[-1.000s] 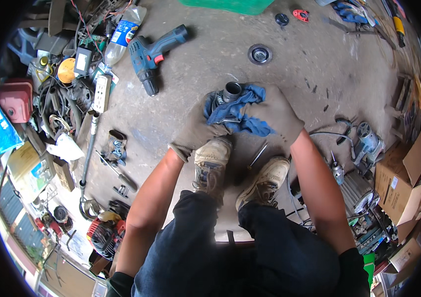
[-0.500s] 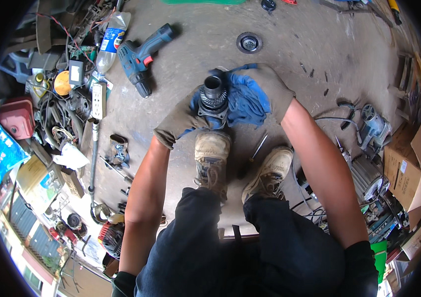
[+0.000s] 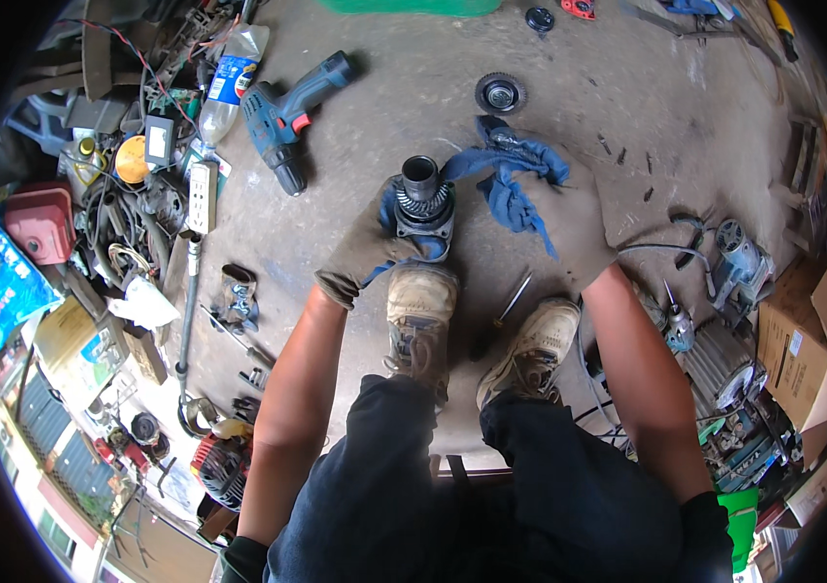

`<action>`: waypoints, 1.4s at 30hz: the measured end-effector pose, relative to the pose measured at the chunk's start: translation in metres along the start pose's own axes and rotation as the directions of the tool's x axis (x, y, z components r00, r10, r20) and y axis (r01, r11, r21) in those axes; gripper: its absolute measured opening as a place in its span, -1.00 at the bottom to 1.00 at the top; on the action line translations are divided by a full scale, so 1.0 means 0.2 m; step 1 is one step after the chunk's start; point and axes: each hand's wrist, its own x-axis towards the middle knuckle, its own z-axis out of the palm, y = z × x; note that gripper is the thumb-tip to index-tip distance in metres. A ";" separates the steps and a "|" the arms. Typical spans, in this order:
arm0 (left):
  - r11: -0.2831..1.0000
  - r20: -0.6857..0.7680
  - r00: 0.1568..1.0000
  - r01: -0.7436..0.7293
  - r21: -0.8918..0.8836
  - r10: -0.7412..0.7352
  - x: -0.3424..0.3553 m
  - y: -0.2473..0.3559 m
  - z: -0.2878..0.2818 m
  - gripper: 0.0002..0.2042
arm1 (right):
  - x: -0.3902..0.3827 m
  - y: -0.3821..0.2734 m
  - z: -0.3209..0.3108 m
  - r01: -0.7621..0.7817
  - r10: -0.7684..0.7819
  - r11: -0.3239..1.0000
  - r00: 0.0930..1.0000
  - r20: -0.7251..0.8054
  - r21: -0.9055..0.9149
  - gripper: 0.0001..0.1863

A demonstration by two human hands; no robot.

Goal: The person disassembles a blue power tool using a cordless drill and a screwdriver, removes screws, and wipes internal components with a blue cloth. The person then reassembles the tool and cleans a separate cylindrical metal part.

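My left hand (image 3: 363, 245), in a grey and blue work glove, is closed around the side of a dark metal gear assembly (image 3: 422, 201). The assembly stands upright just beyond my left shoe, with a hollow collar on top, a ring of slanted teeth below it and a square flanged base. In my gloved right hand (image 3: 577, 222) is a crumpled blue rag (image 3: 513, 175), bunched up to the right of the assembly. One end of the rag reaches toward the collar; whether it touches is unclear. My left fingertips are partly hidden behind the assembly.
Beyond the rag lies a round toothed gear (image 3: 501, 94). A blue cordless drill (image 3: 282, 117) rests at the far left, beside a plastic bottle (image 3: 233, 83). A screwdriver (image 3: 513, 299) lies between my shoes. Cluttered parts line the left; a motor (image 3: 720, 361) and cardboard box (image 3: 797, 345) stand right.
My right hand has drawn back to the right and nearer to me, pulling the rag away from the gear assembly's side. My left hand keeps its hold on the assembly.
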 end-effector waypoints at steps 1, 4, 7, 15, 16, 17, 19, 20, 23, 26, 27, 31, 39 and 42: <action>1.000 -0.025 1.000 -0.013 0.026 0.014 0.00 0.00 0.02 -0.07 | -0.01 -0.01 0.02 0.027 -0.027 0.999 1.000 -0.009 -0.037 -0.67; 0.998 -0.100 0.994 -0.041 0.048 0.046 -0.01 -0.01 0.07 -0.15 | -0.10 -0.06 0.08 -0.033 0.033 0.999 0.999 -0.016 -0.033 -0.62; 0.995 -0.142 0.986 -0.097 -0.029 0.092 0.00 -0.02 0.14 -0.26 | -0.16 -0.06 0.13 0.116 -0.129 0.953 0.991 -0.027 -0.280 -0.60; 0.970 -0.281 0.933 -0.241 -0.032 0.223 0.00 -0.08 0.23 -0.35 | -0.28 -0.03 0.23 0.234 -0.191 0.931 0.967 0.169 -0.281 -0.51; 0.964 -0.281 0.931 -0.261 -0.059 0.235 0.00 -0.08 0.23 -0.36 | -0.29 -0.03 0.22 0.267 -0.222 0.926 0.957 0.186 -0.266 -0.53; 0.978 -0.270 0.942 -0.210 -0.005 0.201 -0.02 -0.06 0.23 -0.35 | -0.28 -0.02 0.21 0.239 -0.199 0.919 0.968 0.154 -0.315 -0.59; 0.977 -0.269 0.942 -0.212 -0.019 0.199 -0.02 -0.05 0.25 -0.37 | -0.30 -0.04 0.21 0.133 -0.114 0.955 0.990 0.087 -0.265 -0.64; 0.977 -0.268 0.943 -0.213 -0.026 0.198 -0.01 -0.04 0.26 -0.38 | -0.31 -0.04 0.22 0.165 -0.146 0.944 0.986 0.085 -0.286 -0.66; 0.962 -0.300 0.940 -0.218 -0.166 0.161 -0.01 -0.06 0.29 -0.35 | -0.29 -0.02 0.25 0.334 -0.317 0.842 0.942 0.111 -0.424 -0.70; 0.960 -0.257 0.939 -0.262 -0.098 0.230 0.02 -0.13 0.24 -0.30 | -0.23 0.08 0.24 0.234 -0.242 0.839 0.969 0.048 -0.491 -0.52; 0.964 -0.267 0.943 -0.238 -0.121 0.199 0.01 -0.12 0.25 -0.29 | -0.21 0.09 0.25 0.123 -0.146 0.880 0.989 -0.015 -0.460 -0.47; 0.975 -0.269 0.952 -0.184 -0.122 0.146 0.00 -0.09 0.26 -0.26 | -0.18 0.07 0.26 0.099 -0.109 0.911 0.994 -0.001 -0.399 -0.36; 0.993 -0.192 0.977 -0.106 -0.045 0.095 0.02 -0.08 0.17 -0.22 | -0.10 0.03 0.19 0.266 -0.205 0.830 0.963 0.174 -0.490 -0.68; 0.990 -0.194 0.976 -0.113 -0.080 0.095 0.01 -0.08 0.16 -0.25 | -0.06 0.04 0.18 0.166 -0.109 0.857 0.984 0.142 -0.489 -0.72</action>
